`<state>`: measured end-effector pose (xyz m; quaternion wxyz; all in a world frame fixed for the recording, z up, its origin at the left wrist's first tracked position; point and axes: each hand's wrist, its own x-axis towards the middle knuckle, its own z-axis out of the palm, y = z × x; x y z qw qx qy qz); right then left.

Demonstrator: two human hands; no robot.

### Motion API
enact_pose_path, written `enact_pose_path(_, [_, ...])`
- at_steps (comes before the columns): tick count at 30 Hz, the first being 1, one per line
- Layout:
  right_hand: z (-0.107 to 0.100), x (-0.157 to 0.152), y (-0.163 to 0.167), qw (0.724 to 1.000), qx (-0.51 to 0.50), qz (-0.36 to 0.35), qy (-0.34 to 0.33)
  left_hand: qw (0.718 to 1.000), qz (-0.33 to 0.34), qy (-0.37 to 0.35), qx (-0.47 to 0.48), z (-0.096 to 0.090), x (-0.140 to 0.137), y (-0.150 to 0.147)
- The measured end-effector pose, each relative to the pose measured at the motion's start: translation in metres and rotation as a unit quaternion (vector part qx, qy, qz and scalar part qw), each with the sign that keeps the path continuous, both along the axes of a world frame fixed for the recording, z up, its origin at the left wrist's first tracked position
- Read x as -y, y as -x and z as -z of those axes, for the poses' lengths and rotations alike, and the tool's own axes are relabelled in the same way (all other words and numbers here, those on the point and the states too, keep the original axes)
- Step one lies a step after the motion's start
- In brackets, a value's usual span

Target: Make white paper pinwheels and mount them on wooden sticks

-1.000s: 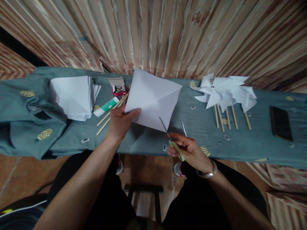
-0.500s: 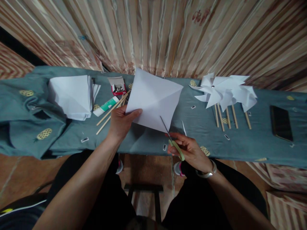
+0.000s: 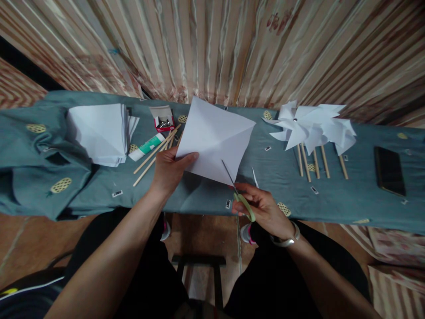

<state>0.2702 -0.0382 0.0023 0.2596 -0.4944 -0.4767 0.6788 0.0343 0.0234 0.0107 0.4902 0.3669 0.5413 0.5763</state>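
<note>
Two things were gripped in the head view: a sheet [image 3: 215,133] and scissors [image 3: 245,207]. The left hand [image 3: 169,170] was closed on the sheet's left corner, thumb flat on top, its other fingers mostly hidden beneath. The right hand [image 3: 260,206] had its fingers curled round the scissors' green handle; how far the blades were parted, I could not tell. One blade lay over the sheet's near corner, pointing inward. The sheet was over the middle of the cloth [image 3: 332,204], its far corner close to the curtain [image 3: 212,48].

Leftward, room was tight: sticks [image 3: 151,159] ran close to the left hand, with a tube [image 3: 148,147] and open box [image 3: 162,119] just beyond, then a stack [image 3: 98,135]. Rightward, a strip of cloth parted the sheet from the pinwheels [image 3: 305,126]. A phone [image 3: 390,170] lay well apart, far right.
</note>
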Motion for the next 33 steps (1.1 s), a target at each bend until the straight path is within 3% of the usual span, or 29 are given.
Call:
enact_pose_path(20, [0.0004, 0.0005, 0.0036, 0.999, -0.024, 0.024, 0.0, 1.0, 0.016, 0.004, 0.001, 0.0039, 0.0024, -0.0034])
enact_pose_path(33, [-0.0013, -0.0002, 0.0006, 0.999, -0.016, -0.004, -0.03, 0.999, 0.026, 0.027, -0.002, 0.0036, 0.0037, -0.0044])
